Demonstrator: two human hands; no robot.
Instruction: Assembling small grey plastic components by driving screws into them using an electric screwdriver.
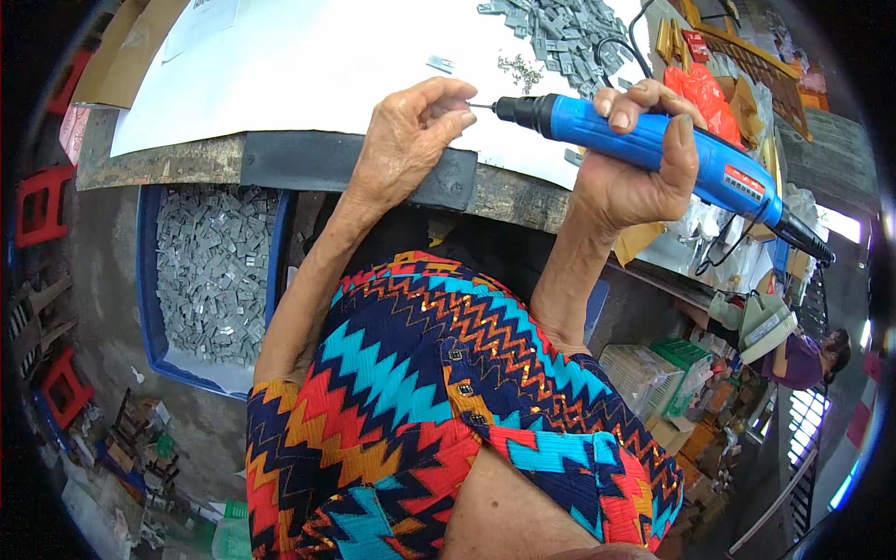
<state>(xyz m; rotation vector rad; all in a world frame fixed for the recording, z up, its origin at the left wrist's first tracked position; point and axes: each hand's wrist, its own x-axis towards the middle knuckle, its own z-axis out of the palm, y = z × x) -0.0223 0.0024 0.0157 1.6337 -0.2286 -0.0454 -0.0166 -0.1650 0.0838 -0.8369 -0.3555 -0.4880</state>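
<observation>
My right hand (635, 168) is wrapped round a blue electric screwdriver (597, 126), held tilted above the table edge with its black nose toward the left. The thin bit points at the fingertips of my left hand (411, 131), which are pinched together at its end. Whatever they hold, if anything, is too small and hidden to name. Just beyond lies a single small grey metal part (441, 63) on the white table covering (308, 75). A little pile of tiny screws (520, 73) sits behind the screwdriver's nose, beside a heap of grey parts (569, 37).
Left below the table, a blue tray (147, 280) holds many grey parts. A cardboard box (126, 56) stands at the table's left end. A black cord (642, 42) runs behind my right hand, near a red plastic bag (705, 98). Another person (798, 359) is far right.
</observation>
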